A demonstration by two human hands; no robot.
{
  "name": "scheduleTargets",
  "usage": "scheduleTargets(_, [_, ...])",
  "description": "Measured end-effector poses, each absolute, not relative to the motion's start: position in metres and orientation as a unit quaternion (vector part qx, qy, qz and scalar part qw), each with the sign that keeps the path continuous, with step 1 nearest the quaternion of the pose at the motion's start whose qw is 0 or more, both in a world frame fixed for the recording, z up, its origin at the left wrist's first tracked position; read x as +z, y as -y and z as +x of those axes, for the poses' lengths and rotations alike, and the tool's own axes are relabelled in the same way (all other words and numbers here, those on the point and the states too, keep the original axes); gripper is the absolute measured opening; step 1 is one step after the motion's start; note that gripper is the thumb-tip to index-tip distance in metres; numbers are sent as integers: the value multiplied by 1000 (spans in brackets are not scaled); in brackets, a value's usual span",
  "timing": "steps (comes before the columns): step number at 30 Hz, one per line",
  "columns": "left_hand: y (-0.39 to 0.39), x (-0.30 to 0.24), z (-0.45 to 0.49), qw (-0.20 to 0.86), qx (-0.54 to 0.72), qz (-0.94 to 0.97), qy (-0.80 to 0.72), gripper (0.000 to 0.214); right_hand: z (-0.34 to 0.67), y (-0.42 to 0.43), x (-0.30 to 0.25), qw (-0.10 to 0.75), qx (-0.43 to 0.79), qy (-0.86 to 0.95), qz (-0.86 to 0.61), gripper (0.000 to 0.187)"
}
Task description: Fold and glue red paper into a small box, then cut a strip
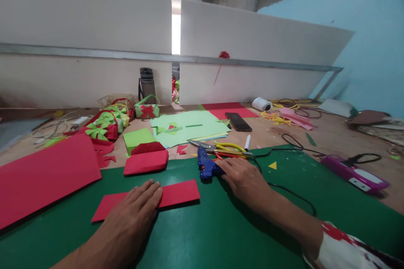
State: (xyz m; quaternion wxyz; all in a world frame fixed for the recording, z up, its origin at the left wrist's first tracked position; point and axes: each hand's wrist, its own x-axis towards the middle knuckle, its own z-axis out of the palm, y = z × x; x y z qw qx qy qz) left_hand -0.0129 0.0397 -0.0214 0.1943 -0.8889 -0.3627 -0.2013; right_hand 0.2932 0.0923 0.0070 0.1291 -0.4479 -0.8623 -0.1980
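Note:
My left hand (pixel 134 210) lies flat, fingers stretched out, on a narrow red paper strip (pixel 179 193) on the green mat (pixel 183 239). My right hand (pixel 243 176) is wrapped around the handle of a blue glue gun (pixel 206 166), whose black cord trails off to the right. Just behind the glue gun are scissors (pixel 205 146) and yellow-handled pliers (pixel 229 147), partly overlapping. A folded red paper piece (pixel 147 160) sits beyond my left hand, in front of a light green paper square (pixel 139 138).
A large red sheet (pixel 47 176) covers the mat's left side. Small paper baskets (pixel 147 109), a dark bottle (pixel 147 86), pale green sheets (pixel 189 124) and a phone (pixel 238 122) stand or lie at the back. A purple power strip (pixel 353 174) is at the right.

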Motion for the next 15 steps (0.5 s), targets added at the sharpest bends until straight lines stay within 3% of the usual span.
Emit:
scheduleTargets(4, [-39,-20,-12,174,-217,-889,365,33,299,-101,23,90,-187,847,-489,9])
scheduleTargets(10, [-43,-30,-15,208,-229,-886,346,35,319,-128,41,-12,-184,779,-600,15])
scheduleTargets(15, [-44,-34,-18,210,-240,-880,352,34,322,-137,34,-84,-116,768,-625,33])
